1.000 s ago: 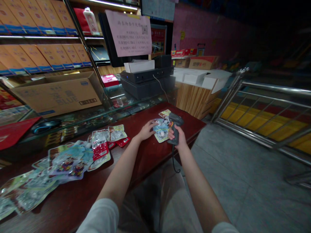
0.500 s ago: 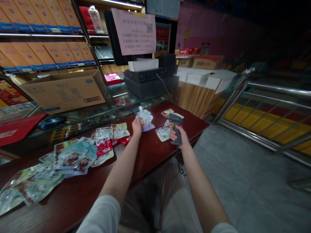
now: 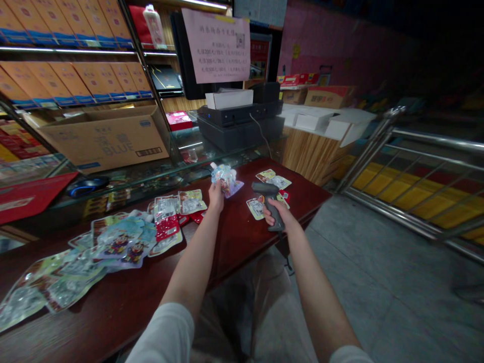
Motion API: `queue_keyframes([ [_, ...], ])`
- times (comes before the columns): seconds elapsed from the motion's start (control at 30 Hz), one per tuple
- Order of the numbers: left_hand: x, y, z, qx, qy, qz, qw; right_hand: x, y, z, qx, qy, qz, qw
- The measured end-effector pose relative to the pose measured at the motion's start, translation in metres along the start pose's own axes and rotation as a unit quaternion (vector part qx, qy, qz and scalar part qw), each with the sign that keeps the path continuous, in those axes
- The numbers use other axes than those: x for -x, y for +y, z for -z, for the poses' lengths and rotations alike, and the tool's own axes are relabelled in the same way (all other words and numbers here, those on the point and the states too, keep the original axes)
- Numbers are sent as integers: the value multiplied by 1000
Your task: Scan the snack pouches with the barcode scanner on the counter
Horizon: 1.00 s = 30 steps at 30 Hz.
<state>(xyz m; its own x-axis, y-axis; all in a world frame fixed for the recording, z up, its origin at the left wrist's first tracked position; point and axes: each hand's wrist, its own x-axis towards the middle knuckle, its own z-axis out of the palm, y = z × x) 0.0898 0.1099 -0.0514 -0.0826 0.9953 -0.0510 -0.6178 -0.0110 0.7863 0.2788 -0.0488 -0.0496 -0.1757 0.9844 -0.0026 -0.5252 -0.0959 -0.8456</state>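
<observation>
Left hand point(image 3: 217, 196) pinches pale-blue pouch point(image 3: 228, 180) by its edge, left of scanner point(image 3: 266, 190), likely leaving pouch face uncovered; right hand point(image 3: 280, 214) wraps scanner's handle point(image 3: 277, 221), probably for steady aim.

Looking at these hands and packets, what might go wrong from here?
The shiny pouch, held by one side in the left hand, might slip. The scanner in the right hand appears close to loose packets and might nudge them. The overlapping pile could slide if brushed.
</observation>
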Motion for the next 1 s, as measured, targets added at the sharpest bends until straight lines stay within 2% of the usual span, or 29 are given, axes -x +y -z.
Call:
queue_keyframes([
  [0.17, 4, 10, 4, 103, -75, 121, 984, 1, 0, 2, -6, 1, 9, 1000],
  [0.27, 6, 19, 12, 163, -121, 200, 959, 2, 0, 2, -7, 3, 11, 1000],
  [0.37, 10, 24, 15, 201, -141, 241, 939, 2, 0, 2, -6, 6, 15, 1000],
  [0.53, 14, 23, 11, 180, -154, 261, 936, 4, -2, 0, -3, -11, 10, 1000],
  [0.77, 14, 18, 10, 97, -238, 248, 934, 6, -3, -1, 30, -49, -16, 998],
  [1.0, 14, 19, 11, 73, -244, 264, 931, 4, 1, 3, 31, -48, 10, 998],
])
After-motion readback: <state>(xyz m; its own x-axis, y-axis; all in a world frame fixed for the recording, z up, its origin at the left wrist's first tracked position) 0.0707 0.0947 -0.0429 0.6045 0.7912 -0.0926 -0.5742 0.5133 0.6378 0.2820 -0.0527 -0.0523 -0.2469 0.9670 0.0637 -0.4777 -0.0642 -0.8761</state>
